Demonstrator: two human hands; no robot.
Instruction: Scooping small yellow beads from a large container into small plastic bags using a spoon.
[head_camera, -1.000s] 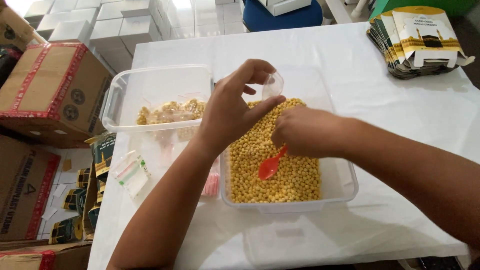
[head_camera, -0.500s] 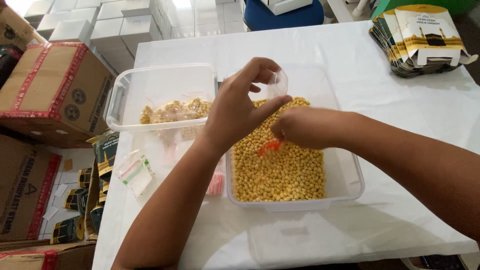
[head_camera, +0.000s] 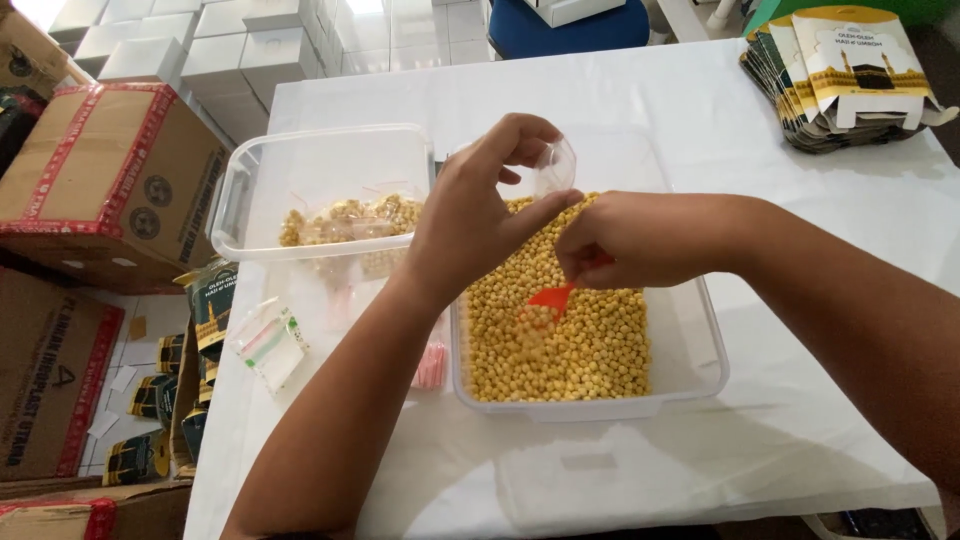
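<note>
**White-clothed tabletop with two clear tubs among stacked boxes**

White cloth covers the tabletop (head_camera: 800, 400), wrinkled along its near edge. Nearest on it stands a clear plastic tub (head_camera: 690, 375) filled with yellow chickpeas (head_camera: 590, 340). Over that tub both forearms meet. The right hand (head_camera: 640, 238) is closed around the handle of a small red-orange scoop (head_camera: 551, 297), whose bowl hangs just above the chickpeas. The left hand (head_camera: 475, 220) pinches a small clear plastic bag (head_camera: 555, 165) between thumb and fingers, holding it over the far end of the tub, just beside the right hand.

Left of the tub, small clear pouches (head_camera: 268, 340) lie near the tabletop's left edge. Farther back on the left sits a second clear tub (head_camera: 320, 165), holding filled little packets. At the far right corner lies a fanned stack of printed cardboard sleeves (head_camera: 850, 70).

Beyond the left edge, on the floor, stand brown cartons with red tape (head_camera: 100, 180), with white boxes (head_camera: 220, 50) stacked behind them, and a blue seat (head_camera: 570, 25) sits past the far edge.
</note>
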